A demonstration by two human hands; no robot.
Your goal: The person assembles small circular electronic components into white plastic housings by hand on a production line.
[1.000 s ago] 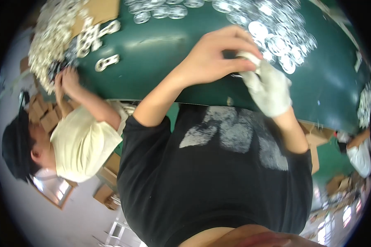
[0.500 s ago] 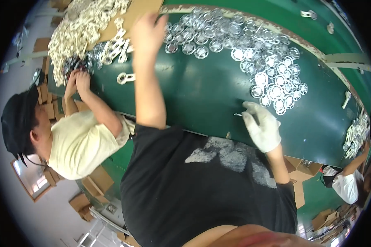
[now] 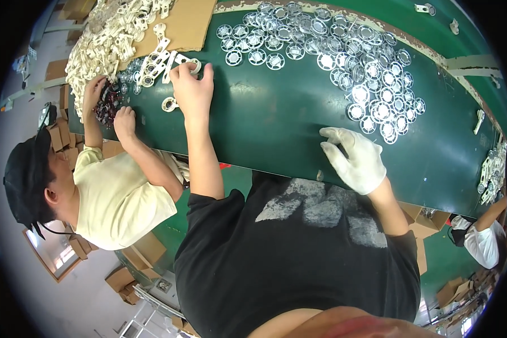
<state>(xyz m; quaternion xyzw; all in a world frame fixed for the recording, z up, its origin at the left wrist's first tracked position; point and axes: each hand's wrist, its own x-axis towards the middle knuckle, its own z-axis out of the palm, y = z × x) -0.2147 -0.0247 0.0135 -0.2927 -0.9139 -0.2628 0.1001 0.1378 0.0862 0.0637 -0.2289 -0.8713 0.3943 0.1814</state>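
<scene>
My left hand [image 3: 192, 90] is bare and reaches over the far left of the green table. Its thumb and fingers are apart around the ring end of a white plastic part [image 3: 195, 66], which appears to rest on the table. A second white part [image 3: 169, 104] with a ring end lies beside that wrist. My right hand [image 3: 355, 160], in a white glove, hovers above the table's near side. Its thumb and forefinger are spread, and no object shows between them. Beyond it lies a pile of shiny, clear-and-silver round discs [image 3: 372, 90].
White plastic parts [image 3: 104, 42] are heaped at the far left beside a cardboard sheet [image 3: 191, 25]. To my left, a co-worker's hands [image 3: 125, 124] are at a dark pile [image 3: 108, 107]. More parts [image 3: 490, 169] lie at the right end, near another person [image 3: 481, 245].
My left hand has come back nearer, uncovering the cardboard and the white part's ring. A small shiny thing at my right fingertips no longer shows. The co-worker's hands have moved apart.
</scene>
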